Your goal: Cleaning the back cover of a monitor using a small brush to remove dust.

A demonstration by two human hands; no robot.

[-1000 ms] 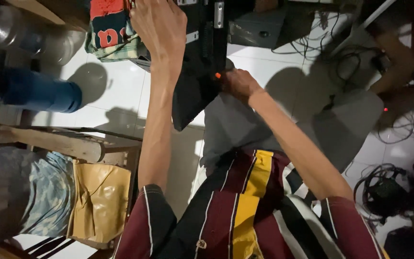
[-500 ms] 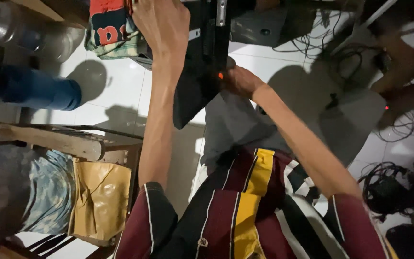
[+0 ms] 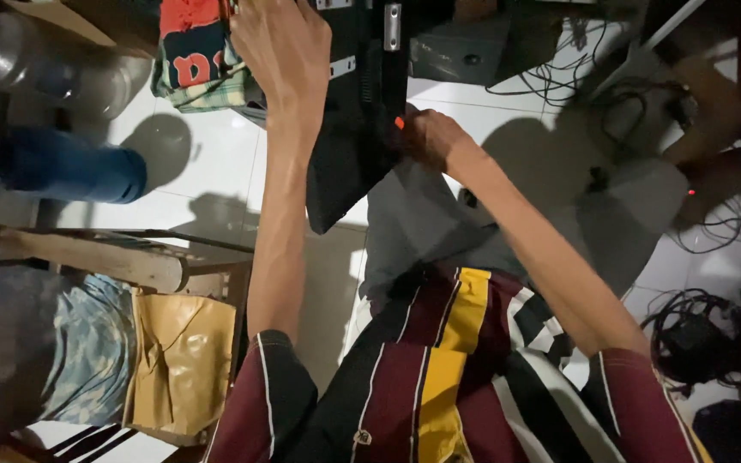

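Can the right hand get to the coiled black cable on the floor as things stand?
Probably not without letting go. The right hand is pressed to the edge of the black panel, while the coiled black cable lies on the white tiles behind that arm's elbow. Nothing blocks the way; the arm would have to swing back.

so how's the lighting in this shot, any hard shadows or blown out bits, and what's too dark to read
Head view: light comes from above, so the left hand and right hand are evenly lit; hard arm shadows fall on the glossy white floor tiles; the black panel they hold is nearly featureless dark; the right edge with cables sinks into gloom; no clear glare.
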